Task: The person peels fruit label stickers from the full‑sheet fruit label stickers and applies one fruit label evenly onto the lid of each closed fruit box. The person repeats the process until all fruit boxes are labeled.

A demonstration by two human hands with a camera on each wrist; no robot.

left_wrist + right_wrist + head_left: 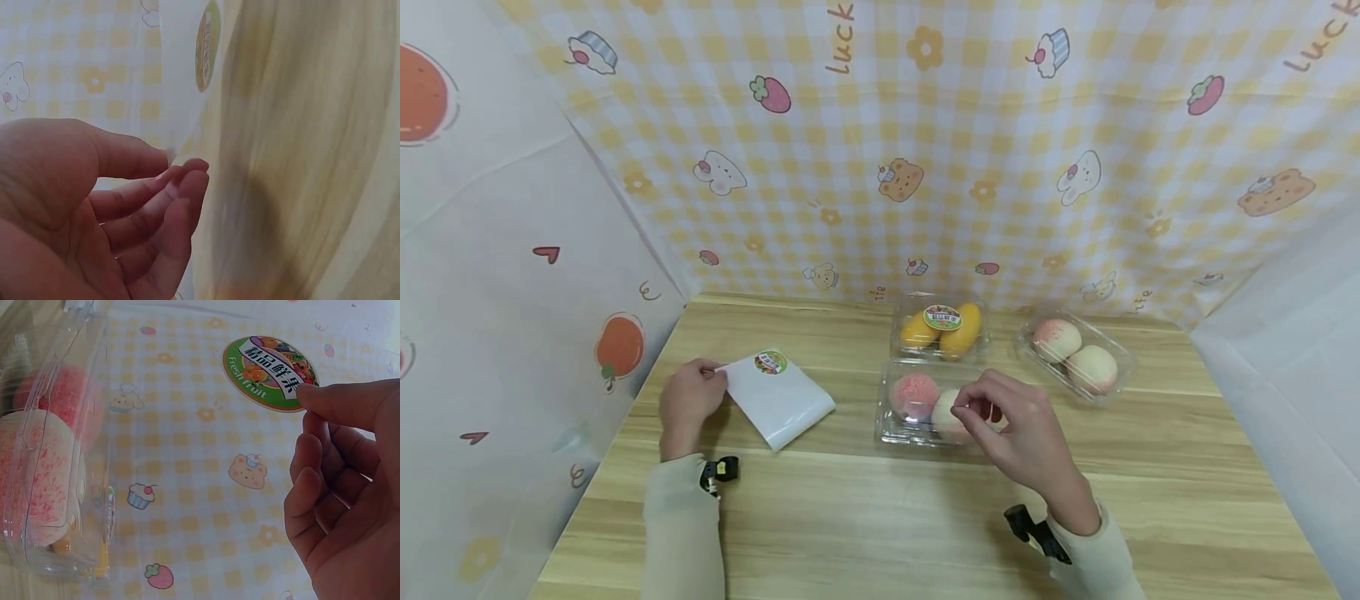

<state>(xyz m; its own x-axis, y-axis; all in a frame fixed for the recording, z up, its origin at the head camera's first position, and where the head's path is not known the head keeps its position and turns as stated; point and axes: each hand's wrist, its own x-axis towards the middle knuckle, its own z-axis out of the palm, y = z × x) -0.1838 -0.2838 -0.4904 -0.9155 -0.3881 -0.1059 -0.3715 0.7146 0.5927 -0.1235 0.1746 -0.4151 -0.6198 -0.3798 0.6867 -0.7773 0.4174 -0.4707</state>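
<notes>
Between the thumb and forefinger of my right hand [344,469] is an oval fresh fruit sticker [270,374], pinched by its edge, its printed side showing in the right wrist view. In the head view that hand [1011,421] hovers over a clear plastic box [891,429] holding one pink and one pale peach. My left hand [688,400] pinches the corner of a white sticker sheet [786,404], which bends over at its right end. A similar round label [771,362] sits on the sheet. The left wrist view shows the thumb and fingertips on the sheet's edge.
Behind the peach box stands a clear box with two mangoes [960,333], an oval label [942,317] on its lid. Farther right, another clear box [1101,396] holds two pale peaches. A checked cloth [865,233] hangs along the table's back edge.
</notes>
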